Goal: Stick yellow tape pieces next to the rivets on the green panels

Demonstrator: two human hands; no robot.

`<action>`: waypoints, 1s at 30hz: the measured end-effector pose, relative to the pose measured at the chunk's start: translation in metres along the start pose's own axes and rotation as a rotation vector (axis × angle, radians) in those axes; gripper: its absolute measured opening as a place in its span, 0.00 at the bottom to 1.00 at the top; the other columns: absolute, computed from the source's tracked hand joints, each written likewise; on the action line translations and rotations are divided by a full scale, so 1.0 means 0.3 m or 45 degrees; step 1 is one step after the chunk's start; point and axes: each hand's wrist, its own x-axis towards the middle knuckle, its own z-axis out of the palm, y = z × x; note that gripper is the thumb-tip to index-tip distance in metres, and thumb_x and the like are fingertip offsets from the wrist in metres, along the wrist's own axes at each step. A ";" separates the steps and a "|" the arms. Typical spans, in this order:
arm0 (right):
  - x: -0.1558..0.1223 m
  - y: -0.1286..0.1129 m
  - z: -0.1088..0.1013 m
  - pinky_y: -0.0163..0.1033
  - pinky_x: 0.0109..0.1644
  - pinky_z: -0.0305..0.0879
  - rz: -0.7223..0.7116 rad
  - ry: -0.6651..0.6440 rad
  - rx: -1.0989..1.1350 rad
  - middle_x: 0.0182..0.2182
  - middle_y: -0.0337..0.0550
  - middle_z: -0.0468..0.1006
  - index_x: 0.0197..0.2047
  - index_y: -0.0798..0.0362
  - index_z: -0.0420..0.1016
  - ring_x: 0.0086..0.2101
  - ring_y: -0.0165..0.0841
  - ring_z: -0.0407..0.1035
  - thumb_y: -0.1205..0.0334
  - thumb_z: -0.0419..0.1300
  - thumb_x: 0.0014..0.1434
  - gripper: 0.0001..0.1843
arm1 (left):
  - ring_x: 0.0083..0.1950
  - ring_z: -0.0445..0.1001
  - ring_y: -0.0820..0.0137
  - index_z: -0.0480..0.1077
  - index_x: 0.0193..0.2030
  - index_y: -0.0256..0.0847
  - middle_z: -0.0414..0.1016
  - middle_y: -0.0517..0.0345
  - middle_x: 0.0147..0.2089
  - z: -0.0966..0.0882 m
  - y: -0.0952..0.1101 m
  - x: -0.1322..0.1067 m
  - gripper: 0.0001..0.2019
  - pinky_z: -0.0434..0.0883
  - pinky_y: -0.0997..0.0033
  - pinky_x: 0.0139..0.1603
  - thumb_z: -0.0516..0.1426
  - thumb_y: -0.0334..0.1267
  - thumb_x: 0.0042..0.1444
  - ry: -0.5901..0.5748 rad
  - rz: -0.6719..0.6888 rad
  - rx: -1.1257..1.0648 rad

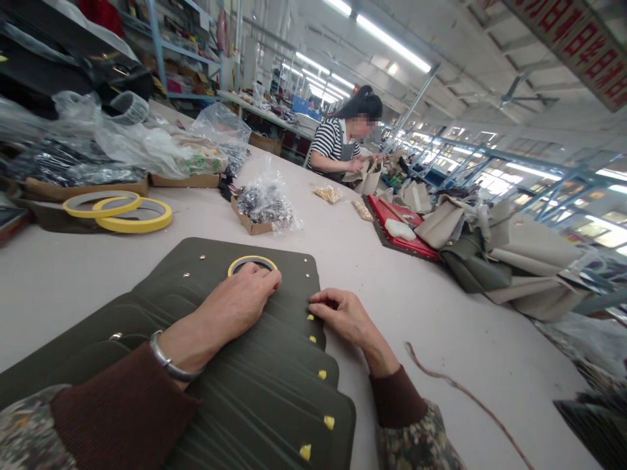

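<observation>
A stack of dark olive panels (pixel 235 378), overlapping like steps, lies on the table in front of me. Small yellow tape pieces (pixel 322 375) dot their right edges, and metal studs (pixel 202 257) show on the left. My left hand (pixel 240 297), curled closed, rests on the top panel and grips a roll of yellow tape (pixel 252 259). At the top panel's right edge, my right hand (pixel 345 316) is closed in a pinch, just above one tape piece. Whatever sits between its fingertips is too small to make out.
Two yellow tape rolls (pixel 132 212) lie at the left. An open box with plastic wrapping (pixel 264 209) stands beyond the panels. Across the table, a person in a striped top (pixel 333 140) handles beige pieces. Red board (pixel 399 228), bag parts (pixel 529 251) and a brown strip (pixel 455 385) are at the right.
</observation>
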 end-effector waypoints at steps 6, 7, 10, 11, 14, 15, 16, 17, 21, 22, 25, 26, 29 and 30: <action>0.004 -0.001 0.021 0.41 0.47 0.65 -0.232 0.139 -0.390 0.38 0.44 0.78 0.45 0.50 0.81 0.39 0.34 0.71 0.71 0.56 0.60 0.15 | 0.45 0.69 0.60 0.67 0.38 0.43 0.75 0.53 0.43 0.005 -0.006 0.001 0.11 0.66 0.63 0.39 0.45 0.31 0.64 0.010 0.050 0.131; 0.002 -0.006 0.024 0.41 0.47 0.65 -0.238 0.129 -0.427 0.38 0.45 0.78 0.45 0.51 0.81 0.40 0.34 0.71 0.72 0.56 0.60 0.15 | 0.44 0.70 0.60 0.67 0.38 0.43 0.75 0.53 0.42 0.003 -0.008 0.000 0.11 0.65 0.63 0.38 0.45 0.30 0.64 -0.005 0.043 0.148; -0.009 -0.020 0.027 0.40 0.46 0.65 -0.231 0.094 -0.469 0.38 0.45 0.78 0.43 0.52 0.81 0.39 0.34 0.72 0.74 0.56 0.59 0.15 | 0.40 0.71 0.61 0.68 0.38 0.43 0.75 0.53 0.38 -0.010 -0.008 -0.010 0.12 0.64 0.64 0.35 0.45 0.29 0.63 -0.068 0.002 0.184; -0.013 -0.023 0.026 0.40 0.46 0.65 -0.232 0.085 -0.476 0.38 0.45 0.78 0.42 0.52 0.81 0.39 0.34 0.72 0.74 0.56 0.59 0.15 | 0.38 0.72 0.61 0.68 0.38 0.43 0.75 0.52 0.37 -0.015 -0.006 -0.014 0.12 0.64 0.64 0.35 0.45 0.28 0.63 -0.088 -0.006 0.193; -0.016 -0.025 0.024 0.39 0.44 0.65 -0.251 0.081 -0.509 0.37 0.44 0.78 0.42 0.50 0.81 0.38 0.34 0.72 0.73 0.56 0.60 0.15 | 0.36 0.73 0.61 0.68 0.38 0.43 0.75 0.52 0.35 -0.031 -0.003 -0.028 0.12 0.64 0.64 0.34 0.45 0.27 0.61 -0.150 -0.016 0.213; -0.015 -0.024 0.024 0.39 0.44 0.65 -0.260 0.086 -0.525 0.37 0.44 0.78 0.43 0.50 0.81 0.39 0.34 0.72 0.73 0.57 0.60 0.14 | 0.36 0.73 0.60 0.68 0.38 0.43 0.75 0.52 0.35 -0.035 -0.004 -0.031 0.12 0.64 0.64 0.33 0.45 0.28 0.61 -0.168 -0.024 0.216; -0.012 -0.021 0.025 0.39 0.44 0.65 -0.267 0.093 -0.539 0.37 0.44 0.78 0.43 0.50 0.81 0.39 0.34 0.72 0.72 0.57 0.60 0.14 | 0.36 0.73 0.60 0.68 0.38 0.44 0.75 0.52 0.35 -0.037 -0.006 -0.034 0.12 0.64 0.64 0.33 0.45 0.28 0.61 -0.175 -0.030 0.216; -0.010 -0.019 0.027 0.39 0.44 0.65 -0.274 0.104 -0.544 0.37 0.44 0.78 0.43 0.50 0.81 0.38 0.34 0.72 0.72 0.57 0.60 0.14 | 0.36 0.73 0.60 0.67 0.38 0.44 0.75 0.52 0.35 -0.038 -0.007 -0.036 0.11 0.64 0.64 0.33 0.46 0.28 0.62 -0.165 -0.032 0.210; -0.002 -0.024 0.043 0.38 0.41 0.66 -0.259 0.289 -0.325 0.35 0.43 0.79 0.41 0.52 0.81 0.35 0.33 0.71 0.71 0.59 0.57 0.11 | 0.44 0.75 0.62 0.67 0.40 0.44 0.77 0.54 0.42 -0.024 -0.008 -0.035 0.10 0.69 0.66 0.41 0.45 0.34 0.65 0.041 0.074 0.062; -0.003 -0.032 0.048 0.37 0.39 0.67 -0.229 0.328 -0.188 0.33 0.42 0.79 0.40 0.52 0.81 0.32 0.32 0.71 0.68 0.59 0.58 0.10 | 0.45 0.75 0.64 0.67 0.42 0.44 0.77 0.54 0.44 -0.017 -0.005 -0.034 0.10 0.69 0.67 0.43 0.44 0.36 0.66 0.096 0.120 -0.001; -0.016 -0.068 0.063 0.34 0.30 0.66 -0.150 0.266 0.229 0.25 0.38 0.78 0.40 0.53 0.81 0.25 0.30 0.69 0.61 0.60 0.59 0.10 | 0.43 0.77 0.67 0.67 0.49 0.46 0.78 0.57 0.47 0.004 0.009 -0.032 0.12 0.70 0.70 0.42 0.44 0.41 0.67 0.146 0.222 -0.131; -0.022 -0.081 0.067 0.33 0.29 0.66 -0.161 0.219 0.307 0.25 0.38 0.78 0.41 0.53 0.81 0.25 0.29 0.69 0.60 0.60 0.59 0.11 | 0.43 0.78 0.67 0.67 0.51 0.47 0.79 0.58 0.47 0.009 0.013 -0.032 0.13 0.71 0.70 0.42 0.45 0.41 0.67 0.137 0.236 -0.147; -0.039 -0.110 0.075 0.35 0.35 0.69 -0.322 0.188 0.276 0.32 0.40 0.81 0.43 0.52 0.80 0.31 0.31 0.72 0.64 0.60 0.57 0.11 | 0.50 0.78 0.64 0.61 0.61 0.48 0.78 0.55 0.54 0.014 0.021 -0.036 0.18 0.72 0.66 0.48 0.46 0.40 0.67 0.119 0.237 -0.156; -0.042 -0.116 0.076 0.35 0.38 0.69 -0.384 0.205 0.219 0.34 0.41 0.81 0.43 0.52 0.80 0.33 0.31 0.73 0.65 0.60 0.57 0.11 | 0.51 0.78 0.63 0.58 0.64 0.49 0.77 0.54 0.56 0.014 0.022 -0.037 0.19 0.73 0.65 0.49 0.46 0.40 0.66 0.118 0.227 -0.157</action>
